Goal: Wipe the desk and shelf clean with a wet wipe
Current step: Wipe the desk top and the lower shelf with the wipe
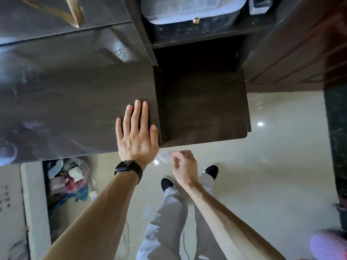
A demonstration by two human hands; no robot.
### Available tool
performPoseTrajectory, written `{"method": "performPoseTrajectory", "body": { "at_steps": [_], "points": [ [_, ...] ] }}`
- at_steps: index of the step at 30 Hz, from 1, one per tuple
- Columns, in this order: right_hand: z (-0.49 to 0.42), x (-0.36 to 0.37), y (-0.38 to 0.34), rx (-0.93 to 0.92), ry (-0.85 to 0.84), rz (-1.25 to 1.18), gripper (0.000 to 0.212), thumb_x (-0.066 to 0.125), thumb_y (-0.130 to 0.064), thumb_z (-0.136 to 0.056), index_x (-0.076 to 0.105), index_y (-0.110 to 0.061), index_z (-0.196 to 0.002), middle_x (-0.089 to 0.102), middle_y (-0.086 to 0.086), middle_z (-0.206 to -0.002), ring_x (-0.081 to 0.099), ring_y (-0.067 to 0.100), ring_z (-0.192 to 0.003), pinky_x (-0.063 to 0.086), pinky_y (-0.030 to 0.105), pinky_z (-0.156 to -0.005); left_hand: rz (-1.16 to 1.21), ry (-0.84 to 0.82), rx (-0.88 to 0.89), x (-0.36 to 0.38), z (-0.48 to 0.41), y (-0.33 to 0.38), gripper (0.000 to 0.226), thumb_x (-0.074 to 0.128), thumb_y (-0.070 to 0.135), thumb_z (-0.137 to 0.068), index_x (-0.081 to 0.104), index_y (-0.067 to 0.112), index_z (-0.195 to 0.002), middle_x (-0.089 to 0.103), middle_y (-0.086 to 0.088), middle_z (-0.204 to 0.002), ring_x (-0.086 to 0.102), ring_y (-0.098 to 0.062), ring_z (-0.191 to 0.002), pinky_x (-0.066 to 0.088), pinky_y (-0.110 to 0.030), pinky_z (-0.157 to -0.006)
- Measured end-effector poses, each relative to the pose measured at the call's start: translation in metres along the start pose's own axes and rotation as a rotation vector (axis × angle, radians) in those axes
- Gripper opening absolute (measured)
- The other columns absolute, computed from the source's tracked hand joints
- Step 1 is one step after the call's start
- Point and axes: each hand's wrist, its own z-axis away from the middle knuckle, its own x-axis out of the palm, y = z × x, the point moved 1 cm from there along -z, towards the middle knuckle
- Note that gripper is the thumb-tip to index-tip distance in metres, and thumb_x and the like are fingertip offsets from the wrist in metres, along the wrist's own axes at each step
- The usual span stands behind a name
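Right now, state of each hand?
Left hand: open, flat on the dark wooden desk top.
Right hand: pinches a pale, translucent wipe-like sheet.

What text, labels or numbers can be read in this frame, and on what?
None can be read.
Small dark marks on the pale panel at lower left: too blurred to read.
Watch on the left wrist: dark face, no digits showing.

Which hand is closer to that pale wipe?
Right. The right hand pinches the wipe over the floor; the left hand lies flat on the desk, not touching the wipe.
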Motion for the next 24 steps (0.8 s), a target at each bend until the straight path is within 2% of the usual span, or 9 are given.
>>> {"method": "performPoseTrajectory", "body": {
  "at_steps": [3,6,14,16,18,20,21,23,24],
  "points": [
    [-0.014,-0.002,-0.009,0.175,0.115,-0.138,0.005,0.066,-0.018,-0.089,0.068,-0.014,-0.09,0.066,-0.003,-0.089,0.056,0.013,-0.084,0.049,0.035,-0.081,0.023,0.003,-0.045,0.0,-0.007,-0.002,0.062,0.028,0.041,-0.101,0.016,0.021,-0.159,0.017,0.0,-0.166,0.012,-0.022,-0.153,0.013,-0.049,-0.122],
    [-0.016,0.014,-0.02,0.232,0.15,-0.256,0.012,0.069,-0.028,-0.086,0.07,-0.016,-0.087,0.07,-0.003,-0.087,0.062,0.016,-0.085,0.051,0.033,-0.078,-0.003,-0.016,0.029,-0.003,-0.006,-0.005,0.063,0.03,0.042,-0.101,0.018,0.018,-0.159,0.019,-0.001,-0.165,0.017,-0.022,-0.151,0.019,-0.048,-0.119],
    [-0.027,0.053,-0.031,0.394,0.265,-0.23,0.013,0.067,-0.03,-0.081,0.068,-0.017,-0.084,0.068,0.0,-0.09,0.06,0.014,-0.084,0.05,0.027,-0.076,-0.085,0.029,0.123,0.0,-0.009,-0.014,0.063,0.03,0.043,-0.101,0.023,0.015,-0.157,0.024,-0.007,-0.163,0.025,-0.028,-0.146,0.023,-0.048,-0.113],
    [-0.03,0.031,-0.014,0.476,0.384,-0.229,0.021,0.06,-0.039,-0.082,0.071,-0.021,-0.079,0.071,-0.006,-0.082,0.062,0.01,-0.079,0.051,0.022,-0.074,-0.079,0.032,0.122,-0.002,-0.008,-0.014,0.063,0.028,0.044,-0.101,0.022,0.016,-0.157,0.024,-0.007,-0.163,0.025,-0.029,-0.146,0.023,-0.049,-0.114],
    [-0.041,-0.012,0.01,0.617,0.563,-0.332,0.024,0.059,-0.038,-0.084,0.07,-0.017,-0.078,0.069,-0.008,-0.074,0.063,0.008,-0.071,0.046,0.013,-0.065,-0.066,0.035,0.124,-0.004,-0.008,-0.012,0.062,0.027,0.044,-0.102,0.023,0.016,-0.157,0.024,-0.007,-0.163,0.025,-0.03,-0.146,0.023,-0.05,-0.114],
    [-0.047,-0.054,0.031,0.737,0.733,-0.422,0.023,0.062,-0.029,-0.087,0.063,-0.006,-0.086,0.067,-0.003,-0.077,0.06,0.01,-0.07,0.043,0.018,-0.066,-0.049,0.035,0.124,-0.004,-0.008,-0.011,0.062,0.029,0.043,-0.102,0.024,0.015,-0.157,0.025,-0.008,-0.162,0.026,-0.031,-0.145,0.024,-0.052,-0.114],
    [-0.045,-0.069,0.037,0.761,0.753,-0.41,0.022,0.061,-0.027,-0.088,0.06,-0.004,-0.09,0.067,0.001,-0.082,0.06,0.015,-0.074,0.042,0.023,-0.07,-0.047,0.038,0.121,-0.004,-0.008,-0.011,0.062,0.029,0.042,-0.102,0.025,0.014,-0.156,0.026,-0.009,-0.162,0.027,-0.032,-0.145,0.025,-0.053,-0.114],
    [-0.034,-0.075,0.035,0.669,0.719,-0.354,0.017,0.06,-0.026,-0.09,0.055,-0.009,-0.09,0.066,0.003,-0.088,0.06,0.02,-0.081,0.041,0.022,-0.072,-0.054,0.059,0.131,-0.004,-0.008,-0.01,0.061,0.031,0.041,-0.101,0.028,0.012,-0.155,0.03,-0.011,-0.16,0.03,-0.034,-0.143,0.027,-0.053,-0.111],
    [-0.027,-0.067,0.028,0.556,0.677,-0.314,0.015,0.062,-0.025,-0.09,0.054,-0.012,-0.089,0.065,0.002,-0.087,0.059,0.02,-0.081,0.039,0.019,-0.071,-0.058,0.068,0.139,-0.004,-0.008,-0.009,0.061,0.031,0.04,-0.101,0.029,0.011,-0.155,0.031,-0.012,-0.16,0.032,-0.034,-0.142,0.028,-0.053,-0.11]
  ]
}}
